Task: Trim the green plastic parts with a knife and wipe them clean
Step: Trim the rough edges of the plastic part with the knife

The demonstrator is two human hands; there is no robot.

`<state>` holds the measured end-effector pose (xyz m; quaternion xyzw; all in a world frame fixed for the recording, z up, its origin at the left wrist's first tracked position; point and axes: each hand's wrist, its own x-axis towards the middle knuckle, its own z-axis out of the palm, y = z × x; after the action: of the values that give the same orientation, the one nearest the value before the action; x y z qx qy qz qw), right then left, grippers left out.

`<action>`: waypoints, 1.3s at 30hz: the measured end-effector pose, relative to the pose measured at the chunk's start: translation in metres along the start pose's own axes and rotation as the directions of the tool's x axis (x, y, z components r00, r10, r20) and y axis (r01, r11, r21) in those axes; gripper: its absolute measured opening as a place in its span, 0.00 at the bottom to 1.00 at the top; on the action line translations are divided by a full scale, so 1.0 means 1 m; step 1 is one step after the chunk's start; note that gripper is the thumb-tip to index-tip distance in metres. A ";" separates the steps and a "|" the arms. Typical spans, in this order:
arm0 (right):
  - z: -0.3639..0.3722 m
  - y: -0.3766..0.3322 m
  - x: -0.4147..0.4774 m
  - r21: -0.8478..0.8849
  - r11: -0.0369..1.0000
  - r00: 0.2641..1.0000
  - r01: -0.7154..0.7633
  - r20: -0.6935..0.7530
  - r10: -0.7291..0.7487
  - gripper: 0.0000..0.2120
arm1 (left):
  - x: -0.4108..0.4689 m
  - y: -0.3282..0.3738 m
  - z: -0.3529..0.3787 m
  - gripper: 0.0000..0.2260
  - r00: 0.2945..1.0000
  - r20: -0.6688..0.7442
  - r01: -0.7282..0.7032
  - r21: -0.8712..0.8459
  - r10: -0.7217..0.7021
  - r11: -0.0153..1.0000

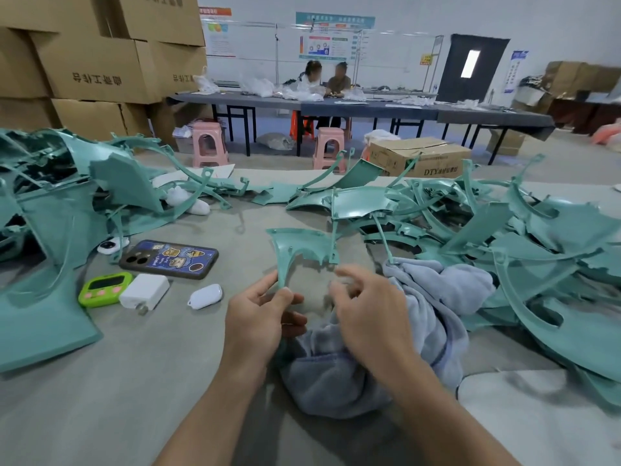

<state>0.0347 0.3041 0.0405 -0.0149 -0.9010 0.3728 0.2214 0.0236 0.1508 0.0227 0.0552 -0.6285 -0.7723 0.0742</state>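
1. Green plastic part [304,247]: held up over the grey table mat [134,364], straight ahead of me, between the left pile [50,203] and right pile [521,250] of similar parts.
2. Left hand [265,317]: thumb and fingers pinch the part's narrow lower end.
3. Long axis: from that pinch the narrow leg rises away from me, then the broad, ragged-edged top spreads to the right.
4. Right hand [366,314]: fingers curled and blurred, just right of the part and not touching it. I cannot tell whether it grips anything (no knife is visible).
5. Grey-blue towel [437,290]: bunched on the mat under and beside the right hand.
6. Judgement: the part's free end lies toward the right hand, which is also the hand nearer the towel. A wipe would therefore fall to the right hand while the left hand steadies the part.
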 end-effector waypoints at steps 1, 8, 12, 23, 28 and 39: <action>0.001 -0.003 0.011 0.047 0.997 0.998 -0.068 0.014 0.067 0.17 | 0.000 0.000 0.002 0.17 1.000 0.008 0.012 -0.020 -0.012 1.000; 0.017 -0.010 0.087 -0.145 0.916 0.914 -0.374 0.110 0.391 0.21 | -0.002 -0.008 0.004 0.22 0.997 0.057 -0.051 -0.011 0.052 0.999; 0.016 0.007 0.096 -0.260 0.860 0.882 -0.439 0.057 0.467 0.06 | 0.003 -0.011 0.000 0.18 0.992 -0.067 -0.110 0.014 0.110 0.994; 0.000 0.006 0.002 -0.150 0.984 0.987 0.093 0.148 -0.071 0.24 | 0.011 0.000 -0.037 0.10 0.898 -0.266 -0.272 0.290 0.350 0.918; -0.014 0.014 -0.018 -0.146 0.932 0.768 0.332 0.615 -0.178 0.22 | 0.009 -0.002 -0.046 0.13 0.853 -0.179 -0.330 0.542 0.490 0.773; -0.077 0.019 0.002 -0.254 0.964 0.796 -0.077 -0.598 -0.094 0.27 | 0.001 0.003 -0.051 0.19 0.855 -0.297 -0.275 0.438 0.426 0.856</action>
<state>0.0616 0.3702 0.0765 -0.1586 -0.8244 0.2236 0.4952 0.0323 0.1008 0.0148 0.1006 -0.7383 -0.5821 0.3255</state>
